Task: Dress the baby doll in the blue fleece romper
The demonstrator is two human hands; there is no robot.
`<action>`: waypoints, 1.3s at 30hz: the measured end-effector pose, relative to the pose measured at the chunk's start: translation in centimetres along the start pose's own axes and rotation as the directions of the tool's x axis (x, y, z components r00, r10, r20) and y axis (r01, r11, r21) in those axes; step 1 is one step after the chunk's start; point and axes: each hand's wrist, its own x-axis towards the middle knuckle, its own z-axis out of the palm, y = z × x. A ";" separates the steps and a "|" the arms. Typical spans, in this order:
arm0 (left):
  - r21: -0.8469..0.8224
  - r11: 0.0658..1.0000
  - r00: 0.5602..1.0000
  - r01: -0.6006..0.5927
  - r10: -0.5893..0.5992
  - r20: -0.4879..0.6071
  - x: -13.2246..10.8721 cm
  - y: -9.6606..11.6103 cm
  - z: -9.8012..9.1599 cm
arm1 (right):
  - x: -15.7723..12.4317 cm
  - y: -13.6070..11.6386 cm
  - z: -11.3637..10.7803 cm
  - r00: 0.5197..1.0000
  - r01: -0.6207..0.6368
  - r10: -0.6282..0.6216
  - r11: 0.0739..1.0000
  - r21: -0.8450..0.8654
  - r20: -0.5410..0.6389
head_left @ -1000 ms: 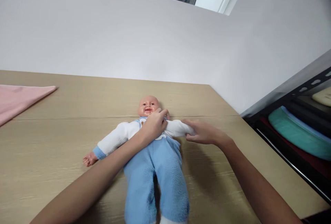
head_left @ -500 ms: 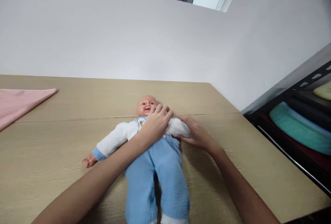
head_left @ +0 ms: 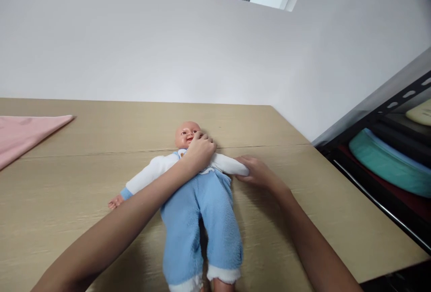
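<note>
A baby doll (head_left: 202,202) lies face up on the wooden table, dressed in blue overalls and a white top with blue cuffs. My left hand (head_left: 201,150) crosses its chest, fingers curled over the shoulder beside the chin; the fingertips are partly hidden. Between the fingers and thumb of my right hand (head_left: 254,170) is the end of the white sleeve (head_left: 226,165), drawn out sideways from that shoulder. No doll hand shows at this end. The doll's other arm (head_left: 148,176) is stretched out, its small hand peeking past the blue cuff.
A folded pink cloth (head_left: 30,134) lies at the table's left. Along the right side stands a black metal rack (head_left: 387,112) holding a teal item (head_left: 387,166). A pale wall (head_left: 151,45) rises behind the table (head_left: 84,130), with an opening at the top.
The sleeve in my right hand has been drawn outward and is now long and narrow instead of bunched. My right fingers have closed on its end. My left hand stays near the shoulder.
</note>
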 end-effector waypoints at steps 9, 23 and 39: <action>-0.347 0.938 0.967 -0.015 -0.075 -0.245 -5.0 2.3 -3.5 | -0.1 -4.7 -0.3 0.959 0.128 -0.134 0.991 -0.041 -0.249; -0.715 0.573 0.723 0.400 -0.677 -0.138 -19.6 2.3 1.1 | 0.3 -7.7 2.4 0.977 -0.040 0.171 0.731 0.681 -0.126; -0.945 0.074 0.642 0.320 -0.750 0.159 -19.3 1.2 2.4 | 1.7 -8.5 6.2 0.922 -0.057 0.347 0.563 0.825 -0.173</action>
